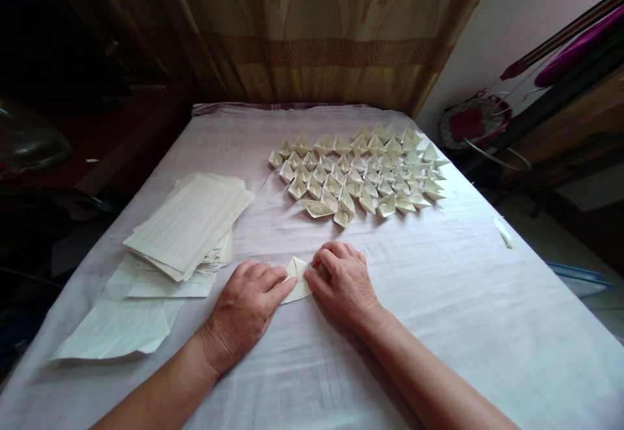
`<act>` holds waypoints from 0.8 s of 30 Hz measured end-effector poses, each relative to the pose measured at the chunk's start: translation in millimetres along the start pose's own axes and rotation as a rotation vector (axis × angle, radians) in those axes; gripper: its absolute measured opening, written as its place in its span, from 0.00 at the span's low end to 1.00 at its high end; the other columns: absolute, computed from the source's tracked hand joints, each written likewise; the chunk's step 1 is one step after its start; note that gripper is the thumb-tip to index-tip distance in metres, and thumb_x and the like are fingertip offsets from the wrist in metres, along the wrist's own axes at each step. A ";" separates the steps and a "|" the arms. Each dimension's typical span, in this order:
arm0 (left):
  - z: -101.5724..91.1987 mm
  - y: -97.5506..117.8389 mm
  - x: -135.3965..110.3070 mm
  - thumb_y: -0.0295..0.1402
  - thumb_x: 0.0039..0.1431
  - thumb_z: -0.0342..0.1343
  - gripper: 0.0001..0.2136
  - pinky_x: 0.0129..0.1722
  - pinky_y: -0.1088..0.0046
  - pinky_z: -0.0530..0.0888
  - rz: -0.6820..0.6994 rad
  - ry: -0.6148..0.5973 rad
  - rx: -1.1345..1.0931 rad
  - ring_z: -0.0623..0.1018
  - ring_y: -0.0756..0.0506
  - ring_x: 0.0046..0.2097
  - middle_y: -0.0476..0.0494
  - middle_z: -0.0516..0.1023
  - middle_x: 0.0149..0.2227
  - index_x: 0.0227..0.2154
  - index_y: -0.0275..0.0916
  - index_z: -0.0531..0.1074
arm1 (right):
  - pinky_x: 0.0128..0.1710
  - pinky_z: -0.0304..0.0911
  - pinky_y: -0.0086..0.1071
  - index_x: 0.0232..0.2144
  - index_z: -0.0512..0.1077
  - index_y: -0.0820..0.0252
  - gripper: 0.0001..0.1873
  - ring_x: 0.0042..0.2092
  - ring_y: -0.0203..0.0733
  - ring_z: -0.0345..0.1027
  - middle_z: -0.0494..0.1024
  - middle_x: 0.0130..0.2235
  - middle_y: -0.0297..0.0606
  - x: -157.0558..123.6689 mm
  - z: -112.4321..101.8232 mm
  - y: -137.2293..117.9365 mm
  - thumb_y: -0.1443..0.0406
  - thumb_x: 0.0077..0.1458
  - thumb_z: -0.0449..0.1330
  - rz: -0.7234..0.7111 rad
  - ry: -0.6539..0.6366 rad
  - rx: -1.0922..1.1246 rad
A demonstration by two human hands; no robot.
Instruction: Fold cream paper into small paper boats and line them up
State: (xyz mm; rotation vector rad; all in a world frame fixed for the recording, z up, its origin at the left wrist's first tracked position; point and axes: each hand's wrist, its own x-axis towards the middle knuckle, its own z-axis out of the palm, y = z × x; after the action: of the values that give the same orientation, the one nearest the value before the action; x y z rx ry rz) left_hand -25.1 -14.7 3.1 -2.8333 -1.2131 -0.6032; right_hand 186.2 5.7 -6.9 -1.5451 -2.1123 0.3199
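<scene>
A small folded piece of paper (pixel 298 289) lies on the cloth-covered table, its peak pointing away from me. My left hand (pixel 251 300) presses on its left side with the thumb, fingers curled at the edge. On the right side, my right hand (pixel 344 280) pinches the paper between thumb and bent fingers. Both hands cover the paper's outer corners. Beyond them stand several folded paper boats (pixel 351 173), set close together in rows.
To the left lies a stack of printed paper sheets (pixel 190 222), with a creased loose sheet (pixel 117 319) under it. A white scrap (pixel 503 232) sits near the right edge of the table (pixel 439 326). A curtain (pixel 312 47) hangs behind, and a bag (pixel 475 121) is beyond the right edge.
</scene>
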 end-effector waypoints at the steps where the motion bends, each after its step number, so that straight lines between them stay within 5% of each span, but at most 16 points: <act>1: -1.7 -0.6 -1.3 0.26 0.65 0.50 0.14 0.48 0.60 0.69 0.014 -0.005 0.010 0.74 0.42 0.44 0.44 0.79 0.44 0.49 0.42 0.75 | 0.42 0.53 0.38 0.30 0.72 0.56 0.03 0.42 0.44 0.66 0.75 0.38 0.36 -0.1 0.3 3.2 0.64 0.54 0.63 -0.009 -0.001 0.027; 24: -11.3 -4.2 -30.4 0.20 0.63 0.45 0.17 0.49 0.59 0.68 0.012 0.080 0.103 0.76 0.41 0.50 0.46 0.82 0.47 0.48 0.40 0.75 | 0.45 0.55 0.39 0.33 0.75 0.55 0.07 0.44 0.45 0.67 0.77 0.41 0.37 -2.3 -0.2 12.8 0.71 0.57 0.59 -0.046 -0.015 0.116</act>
State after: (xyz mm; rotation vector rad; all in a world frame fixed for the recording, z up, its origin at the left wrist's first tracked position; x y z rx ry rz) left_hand -51.0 -34.6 2.4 -2.7027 -1.1780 -0.6280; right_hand 197.4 7.7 -13.2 -1.4299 -2.0986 0.4308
